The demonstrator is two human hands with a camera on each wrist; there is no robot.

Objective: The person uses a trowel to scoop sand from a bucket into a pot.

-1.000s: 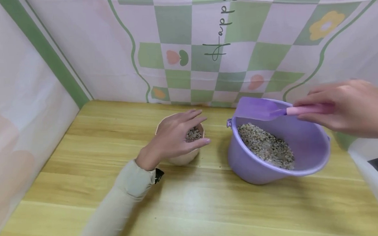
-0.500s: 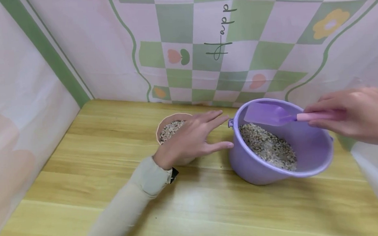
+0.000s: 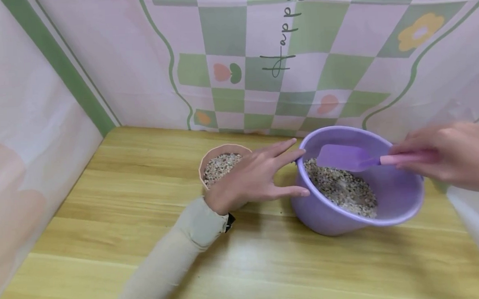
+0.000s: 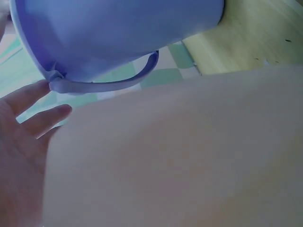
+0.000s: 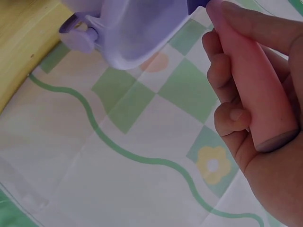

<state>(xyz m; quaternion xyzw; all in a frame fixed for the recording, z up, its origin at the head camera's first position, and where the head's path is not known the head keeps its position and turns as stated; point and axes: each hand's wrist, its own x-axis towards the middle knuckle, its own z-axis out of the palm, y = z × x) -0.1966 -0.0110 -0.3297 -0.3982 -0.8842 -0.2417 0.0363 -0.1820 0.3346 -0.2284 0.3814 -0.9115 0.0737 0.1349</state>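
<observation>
My right hand (image 3: 452, 158) grips the pink handle (image 5: 258, 90) of a small toy shovel, its fingers curled round it. The shovel's purple blade (image 3: 342, 157) is inside the mouth of a purple bucket (image 3: 327, 219), above the gravel (image 3: 343, 189) there. My left hand (image 3: 261, 177) reaches over a pale pot (image 3: 203, 171) with its fingers spread and straight. Its fingertips are at the bucket's left rim, and in the left wrist view a finger touches near the handle joint (image 4: 54, 78). Gravel (image 3: 220, 168) fills the pot, partly hidden by this hand.
Pot and bucket stand on a wood-grain table (image 3: 117, 208), close to the back wall. A checked cloth (image 3: 260, 72) with printed flowers hangs behind them. Pale cloth also covers the left side (image 3: 30, 145). A few loose grains lie on the tabletop.
My left hand has moved right from above the pot to the bucket's rim. The right hand has lowered the shovel from above the rim into the bucket's mouth.
</observation>
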